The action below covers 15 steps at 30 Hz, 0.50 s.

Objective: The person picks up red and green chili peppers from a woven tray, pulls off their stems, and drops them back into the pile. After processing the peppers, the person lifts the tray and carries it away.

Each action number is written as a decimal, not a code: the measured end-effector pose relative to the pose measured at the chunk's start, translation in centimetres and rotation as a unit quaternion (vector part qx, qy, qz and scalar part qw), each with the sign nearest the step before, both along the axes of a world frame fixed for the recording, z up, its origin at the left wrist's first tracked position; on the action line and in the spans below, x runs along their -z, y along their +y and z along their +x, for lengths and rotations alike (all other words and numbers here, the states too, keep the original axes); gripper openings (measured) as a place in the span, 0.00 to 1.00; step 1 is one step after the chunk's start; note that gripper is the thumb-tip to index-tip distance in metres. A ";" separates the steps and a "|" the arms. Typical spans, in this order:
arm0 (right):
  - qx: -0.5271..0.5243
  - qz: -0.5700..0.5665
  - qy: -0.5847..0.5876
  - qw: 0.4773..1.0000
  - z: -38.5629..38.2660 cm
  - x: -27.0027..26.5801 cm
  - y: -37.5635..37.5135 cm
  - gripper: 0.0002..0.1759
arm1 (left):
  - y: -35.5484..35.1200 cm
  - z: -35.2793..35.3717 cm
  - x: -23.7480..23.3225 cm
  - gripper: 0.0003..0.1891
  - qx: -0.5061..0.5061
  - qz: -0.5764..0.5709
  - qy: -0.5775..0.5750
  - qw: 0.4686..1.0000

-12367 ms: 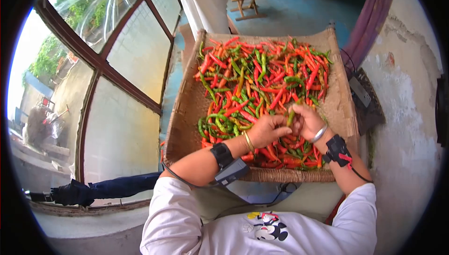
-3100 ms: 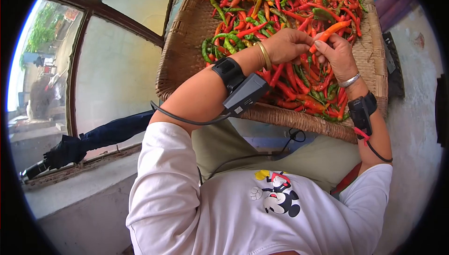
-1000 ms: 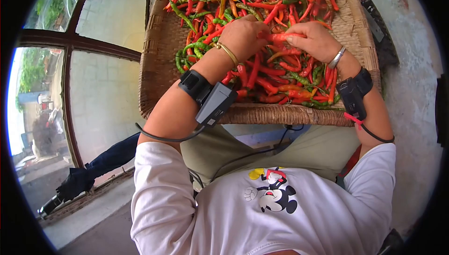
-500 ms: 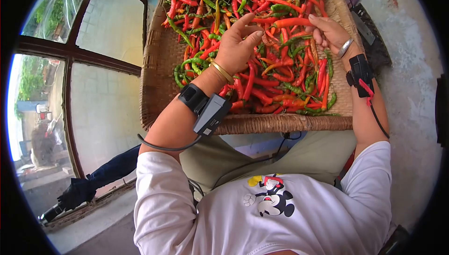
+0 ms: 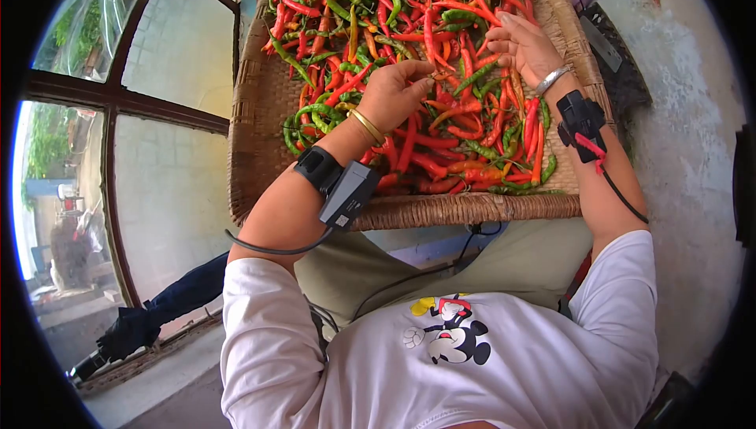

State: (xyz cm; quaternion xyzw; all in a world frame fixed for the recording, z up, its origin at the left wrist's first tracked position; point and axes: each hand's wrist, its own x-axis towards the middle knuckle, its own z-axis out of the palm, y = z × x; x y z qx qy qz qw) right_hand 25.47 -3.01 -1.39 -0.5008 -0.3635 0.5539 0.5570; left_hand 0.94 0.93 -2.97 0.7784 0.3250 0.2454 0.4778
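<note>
A flat woven basket (image 5: 260, 114) rests on my lap and is heaped with several red, orange and green chili peppers (image 5: 441, 12). My left hand (image 5: 394, 97) lies over the middle of the heap, with thumb and fingertips pinched on a red chili (image 5: 431, 51). My right hand (image 5: 526, 47) hovers over the right side of the heap, fingers loosely apart and touching the peppers, with nothing held in it. Each wrist carries a black strapped device with a cable, and there is a bangle on each.
A dark flat device (image 5: 610, 47) leans against the rough plaster wall (image 5: 677, 130) to the right of the basket. A brown-framed window (image 5: 118, 102) fills the left. A folded dark umbrella (image 5: 157, 315) lies on the sill at lower left.
My right hand has let go of the long orange-red chili it held up half a second ago and dropped onto the heap. My left hand went from spread open to pinched.
</note>
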 end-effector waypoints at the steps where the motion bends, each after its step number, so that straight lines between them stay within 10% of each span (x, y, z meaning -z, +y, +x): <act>1: 0.017 -0.008 -0.044 0.999 -0.4 0.3 -0.1 0.30 | -0.1 -0.1 -0.2 0.14 -0.008 -0.044 0.014 0.999; 7: -0.010 0.095 -0.313 0.945 -1.8 0.7 0.0 0.25 | 0.2 -0.2 0.4 0.13 0.013 0.052 0.062 0.997; 9: -0.191 0.107 -0.725 0.653 -1.9 0.8 -0.5 0.23 | 0.3 -0.4 0.3 0.13 0.030 0.097 0.075 0.992; 15: -0.144 0.132 -0.768 0.610 -2.7 1.7 -0.7 0.08 | -0.6 -0.1 -0.8 0.12 0.050 0.136 0.066 0.987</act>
